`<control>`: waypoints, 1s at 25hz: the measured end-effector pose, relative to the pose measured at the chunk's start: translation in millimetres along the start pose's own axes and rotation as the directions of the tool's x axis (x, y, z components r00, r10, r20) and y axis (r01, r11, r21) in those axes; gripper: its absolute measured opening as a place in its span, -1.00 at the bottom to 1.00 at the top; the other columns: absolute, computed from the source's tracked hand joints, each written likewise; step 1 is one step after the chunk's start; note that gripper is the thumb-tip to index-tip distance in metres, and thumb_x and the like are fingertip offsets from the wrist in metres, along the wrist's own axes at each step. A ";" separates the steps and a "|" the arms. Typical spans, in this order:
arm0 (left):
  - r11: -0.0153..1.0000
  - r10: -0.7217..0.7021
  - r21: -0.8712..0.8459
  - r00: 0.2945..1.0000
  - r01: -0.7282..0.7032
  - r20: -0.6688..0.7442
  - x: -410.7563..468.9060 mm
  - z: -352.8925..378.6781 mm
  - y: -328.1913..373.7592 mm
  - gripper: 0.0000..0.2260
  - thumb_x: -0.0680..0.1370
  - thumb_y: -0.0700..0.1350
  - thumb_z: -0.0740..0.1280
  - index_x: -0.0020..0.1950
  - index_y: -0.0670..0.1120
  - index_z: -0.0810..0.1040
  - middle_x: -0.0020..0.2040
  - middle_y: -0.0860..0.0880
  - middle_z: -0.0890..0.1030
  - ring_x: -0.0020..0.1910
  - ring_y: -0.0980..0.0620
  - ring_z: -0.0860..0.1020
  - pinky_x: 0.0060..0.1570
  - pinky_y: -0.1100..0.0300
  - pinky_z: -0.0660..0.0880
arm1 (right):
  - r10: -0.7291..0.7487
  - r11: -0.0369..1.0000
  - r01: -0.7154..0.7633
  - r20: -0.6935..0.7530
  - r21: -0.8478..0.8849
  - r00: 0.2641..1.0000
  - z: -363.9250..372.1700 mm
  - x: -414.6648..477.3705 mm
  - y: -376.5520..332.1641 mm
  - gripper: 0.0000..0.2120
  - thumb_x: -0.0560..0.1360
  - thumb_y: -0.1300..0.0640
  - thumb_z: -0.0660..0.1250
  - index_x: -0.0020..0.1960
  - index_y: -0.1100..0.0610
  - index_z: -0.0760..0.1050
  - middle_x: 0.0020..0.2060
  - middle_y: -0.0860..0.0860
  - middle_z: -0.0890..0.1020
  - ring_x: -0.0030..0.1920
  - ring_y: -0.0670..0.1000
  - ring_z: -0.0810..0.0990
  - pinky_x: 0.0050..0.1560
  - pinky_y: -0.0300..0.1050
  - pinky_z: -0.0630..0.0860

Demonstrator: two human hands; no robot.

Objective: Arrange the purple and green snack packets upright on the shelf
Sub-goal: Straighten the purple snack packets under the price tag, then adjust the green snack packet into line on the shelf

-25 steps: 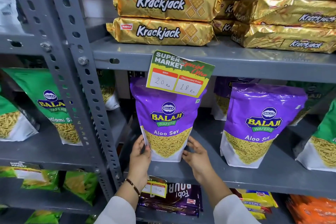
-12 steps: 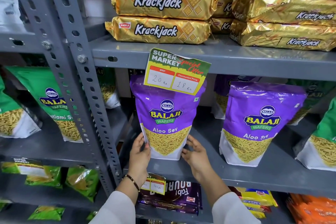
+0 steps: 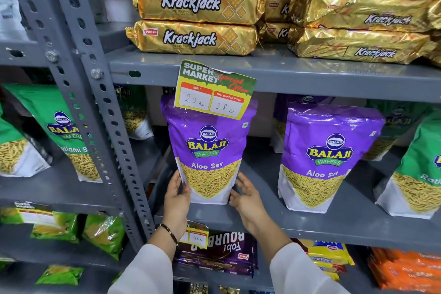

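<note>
Head: upright purple packet (image 3: 208,150), sev inside.

A grey metal shelf (image 3: 310,219) is carrying two upright purple packets. The second purple packet (image 3: 322,157) is standing right of the first purple packet (image 3: 210,150), with a green packet (image 3: 420,174) further right.

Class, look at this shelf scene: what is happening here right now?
A person is standing a purple Aloo Sev snack packet upright on the grey metal shelf. The left hand touches its lower left edge; the right hand sits open beside its lower right corner. A second purple packet stands upright to the right.
</note>
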State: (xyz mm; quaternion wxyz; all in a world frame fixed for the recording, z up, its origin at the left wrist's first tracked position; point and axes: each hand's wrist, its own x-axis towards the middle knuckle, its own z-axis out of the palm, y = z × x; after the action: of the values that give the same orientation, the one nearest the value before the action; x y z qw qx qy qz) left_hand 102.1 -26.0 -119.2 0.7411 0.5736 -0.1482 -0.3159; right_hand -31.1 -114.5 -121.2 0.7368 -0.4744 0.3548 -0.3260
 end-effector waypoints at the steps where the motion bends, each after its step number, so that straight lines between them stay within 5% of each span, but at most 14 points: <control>1: 1.000 -0.004 0.005 1.000 0.004 -0.007 0.4 -0.1 -0.9 -0.57 0.56 -0.35 0.12 0.38 -0.03 0.30 0.21 0.03 0.46 0.22 0.03 0.43 0.27 0.05 0.36 | 0.000 1.000 0.000 0.003 -0.017 1.000 0.1 0.1 -0.2 -0.41 0.42 0.54 0.11 0.14 -0.12 0.39 0.05 -0.20 0.57 0.23 0.07 0.52 -0.24 -0.27 0.53; 7: 0.999 0.004 0.032 1.000 -0.004 -0.024 4.5 -1.5 -5.7 -0.58 0.55 -0.35 0.13 0.37 -0.05 0.32 0.26 -0.03 0.47 0.25 -0.01 0.43 0.31 0.01 0.35 | -0.018 0.997 0.020 0.023 -0.080 1.000 6.9 -5.7 -9.2 -0.48 0.45 0.49 0.11 0.22 -0.03 0.39 0.03 -0.13 0.57 0.17 0.02 0.54 -0.23 -0.30 0.52; 10: 1.000 0.026 0.017 0.999 -0.026 -0.019 4.3 -0.5 -7.1 -0.58 0.55 -0.36 0.13 0.37 -0.06 0.32 0.29 -0.06 0.46 0.26 -0.02 0.43 0.32 0.00 0.34 | -0.015 0.993 0.018 0.024 -0.116 1.000 4.9 -6.0 -12.5 -0.52 0.47 0.45 0.14 0.05 -0.13 0.44 -0.04 -0.21 0.57 0.11 -0.03 0.55 -0.09 -0.21 0.54; 12: 0.998 0.049 0.030 0.998 -0.048 -0.029 2.9 -1.3 -9.7 -0.58 0.54 -0.34 0.16 0.37 -0.05 0.32 0.35 -0.08 0.44 0.28 -0.03 0.43 0.34 -0.03 0.34 | -0.002 0.987 0.006 0.029 -0.159 1.000 5.3 -6.8 -13.4 -0.52 0.47 0.45 0.15 0.15 -0.08 0.42 0.02 -0.18 0.55 0.12 -0.05 0.51 0.01 -0.16 0.53; 16: 0.917 0.314 0.334 0.910 -0.217 -0.272 -12.3 6.5 -0.8 -0.57 0.48 -0.28 0.27 0.34 -0.09 0.34 0.35 -0.14 0.41 0.33 -0.11 0.38 0.31 -0.04 0.33 | -0.166 0.962 0.163 0.002 -0.218 0.986 6.5 -12.3 -22.6 -0.44 0.43 0.48 0.19 0.37 0.13 0.27 0.21 0.00 0.46 0.23 -0.03 0.44 0.09 -0.26 0.49; 20: 0.604 0.722 0.534 0.689 -0.592 -0.054 -40.8 41.4 11.6 -0.74 0.46 -0.20 0.23 0.14 -0.17 0.46 0.13 -0.18 0.49 0.18 -0.17 0.42 0.20 -0.02 0.35 | -0.530 0.787 0.442 -0.106 -0.430 0.841 -21.6 -29.2 -41.4 -0.51 0.37 0.45 0.19 0.20 0.04 0.41 0.11 -0.01 0.50 0.17 -0.01 0.51 0.15 -0.30 0.43; 23: 0.576 0.733 0.424 0.671 -0.699 0.109 -62.2 79.0 17.4 -0.76 0.45 -0.20 0.20 0.11 -0.14 0.47 0.10 -0.04 0.46 0.18 0.01 0.42 0.24 0.14 0.35 | -0.691 0.625 0.498 -0.131 -0.601 0.711 -59.7 -49.8 -56.6 -0.63 0.38 0.33 0.22 0.15 0.11 0.48 0.02 -0.05 0.53 0.08 -0.09 0.50 0.12 -0.44 0.36; 25: 0.554 0.717 0.411 0.666 -0.724 0.207 -75.0 99.4 15.5 -0.73 0.45 -0.20 0.20 0.13 -0.10 0.46 0.12 0.00 0.44 0.18 0.22 0.39 0.25 0.31 0.31 | -0.748 0.499 0.476 -0.083 -0.724 0.658 -90.5 -61.7 -66.2 -0.66 0.39 0.25 0.22 0.16 0.13 0.48 0.03 -0.05 0.53 0.09 -0.06 0.47 0.14 -0.33 0.37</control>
State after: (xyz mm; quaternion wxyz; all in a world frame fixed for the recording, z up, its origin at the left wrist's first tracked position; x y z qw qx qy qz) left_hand -7.9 -51.2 -64.2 0.6454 0.6182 -0.4452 0.0551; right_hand -149.0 -128.7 -73.4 0.2691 -0.7180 0.3848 -0.5139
